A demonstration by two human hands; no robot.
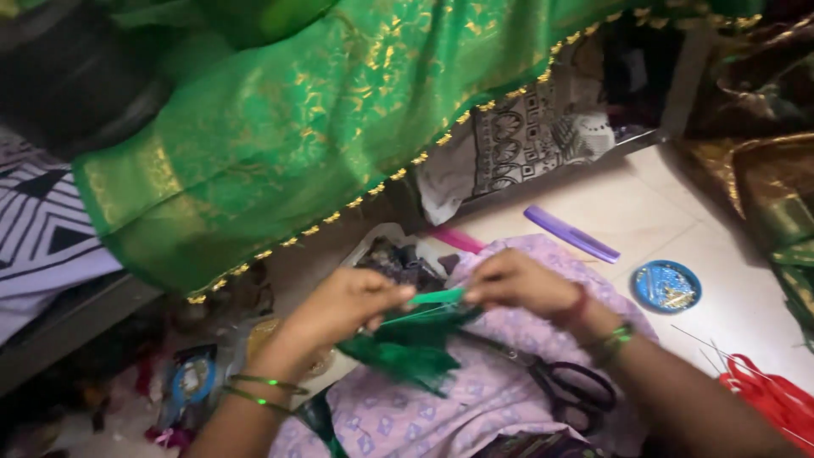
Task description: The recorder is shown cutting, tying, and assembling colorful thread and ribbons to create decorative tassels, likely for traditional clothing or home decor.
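Observation:
My left hand (343,304) and my right hand (517,282) pinch the two ends of a small green strip (437,297) held level between them. A bunch of dark green threads (407,348) hangs from it over my lap, which is covered in lilac printed cloth (458,399). A green sari with a gold border and small gold tassels (280,127) hangs above and behind my hands. Black-handled scissors (568,383) lie on the lilac cloth just below my right wrist. Both wrists wear green bangles.
A purple comb (571,233) and a round blue tin of pins (666,286) lie on the pale floor at right. Red threads (776,403) sit at lower right. A pink comb (458,238), a patterned cloth (526,136) and small clutter at lower left surround me.

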